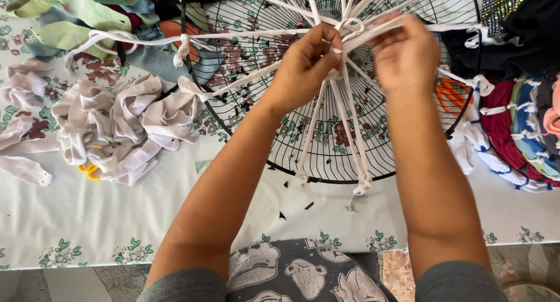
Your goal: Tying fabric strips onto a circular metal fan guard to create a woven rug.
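A round black wire fan guard (326, 176) lies on the table, with white cloth strips (309, 133) stretched like spokes from its rim to its middle. My left hand (303, 68) pinches the strips where they meet at the centre. My right hand (405, 54) grips a white strip beside a small loop (350, 25) at that centre. Both hands are closed on the strips.
A pile of white cloth strips (116, 124) lies at the left, with yellow-handled scissors (88, 169) under it. Coloured fabric (76, 13) is heaped at top left. Orange scissors (450, 95) and a coloured woven piece (525, 133) sit at right. A floral tablecloth (87, 220) covers the table.
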